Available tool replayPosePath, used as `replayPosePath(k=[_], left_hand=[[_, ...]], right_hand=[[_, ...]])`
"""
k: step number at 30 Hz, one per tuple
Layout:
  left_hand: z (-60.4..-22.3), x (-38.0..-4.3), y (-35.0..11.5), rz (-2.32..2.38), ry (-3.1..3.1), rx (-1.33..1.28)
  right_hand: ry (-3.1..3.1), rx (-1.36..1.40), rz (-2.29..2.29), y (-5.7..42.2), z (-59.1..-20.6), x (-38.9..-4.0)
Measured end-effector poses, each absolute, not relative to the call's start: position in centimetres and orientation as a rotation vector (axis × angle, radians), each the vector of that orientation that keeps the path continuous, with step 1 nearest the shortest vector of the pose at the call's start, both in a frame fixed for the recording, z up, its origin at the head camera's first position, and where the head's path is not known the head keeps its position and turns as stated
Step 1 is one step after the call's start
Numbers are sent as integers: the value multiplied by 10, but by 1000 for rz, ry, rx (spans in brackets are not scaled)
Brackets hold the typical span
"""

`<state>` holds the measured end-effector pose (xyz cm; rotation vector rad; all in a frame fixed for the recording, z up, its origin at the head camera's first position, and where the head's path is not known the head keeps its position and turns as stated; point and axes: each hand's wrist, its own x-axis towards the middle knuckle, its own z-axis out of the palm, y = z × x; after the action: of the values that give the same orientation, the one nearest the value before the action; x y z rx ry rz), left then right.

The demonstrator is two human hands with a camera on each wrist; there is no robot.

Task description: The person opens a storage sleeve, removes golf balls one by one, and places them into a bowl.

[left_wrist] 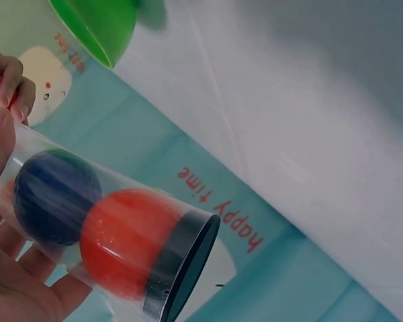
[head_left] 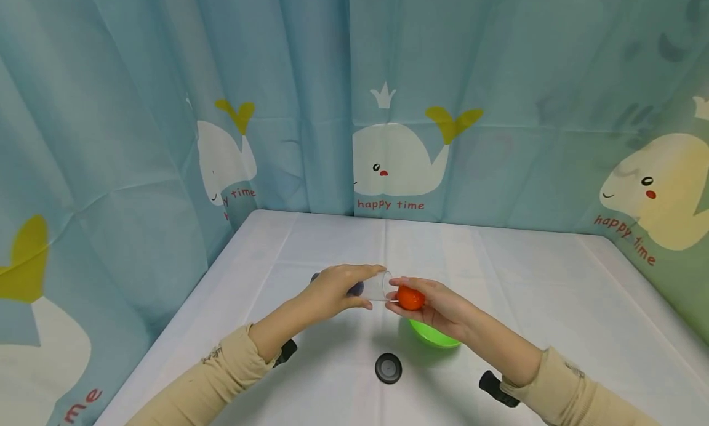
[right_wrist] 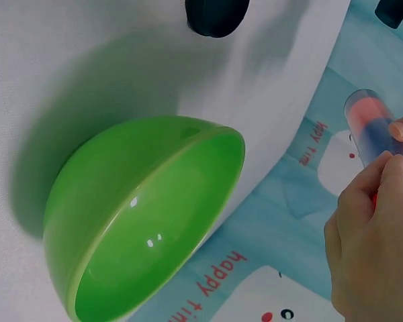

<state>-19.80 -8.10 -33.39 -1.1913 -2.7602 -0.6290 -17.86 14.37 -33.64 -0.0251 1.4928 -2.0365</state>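
A clear tube (head_left: pixel 376 287) is held tilted above the table in my left hand (head_left: pixel 329 290), fingers and thumb curled around its side. In the left wrist view a dark blue ball (left_wrist: pixel 57 196) and a red ball (left_wrist: pixel 124 245) lie inside it, the red one next to the black-rimmed end (left_wrist: pixel 181 268). My right hand (head_left: pixel 445 306) grips an orange-red ball (head_left: pixel 411 298) close to the tube's other, open end. In the right wrist view, the right fingers (right_wrist: pixel 373 181) overlap that end and mostly hide the ball.
A bright green bowl (head_left: pixel 434 337) sits on the white-covered table (head_left: pixel 509 278) below my right hand, its inside bare in the right wrist view. In front of it lies a round black lid (head_left: pixel 388 368). A blue curtain (head_left: pixel 310 106) with whale prints hangs behind the table.
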Motion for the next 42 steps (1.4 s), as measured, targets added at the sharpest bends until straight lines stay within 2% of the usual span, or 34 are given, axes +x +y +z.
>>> replayPosePath(k=[20, 32, 42], left_hand=[[-334, -198, -87, -607, -2771, -1132], [-336, -198, -93, -664, -2778, -1106], [-338, -198, -96, -679, -2759, -1107]], right_hand=[[1630, -198, -1919, 160, -345, -183], [2301, -287, -1662, 163, -351, -177], [2528, -463, -1586, 163, -358, -177]])
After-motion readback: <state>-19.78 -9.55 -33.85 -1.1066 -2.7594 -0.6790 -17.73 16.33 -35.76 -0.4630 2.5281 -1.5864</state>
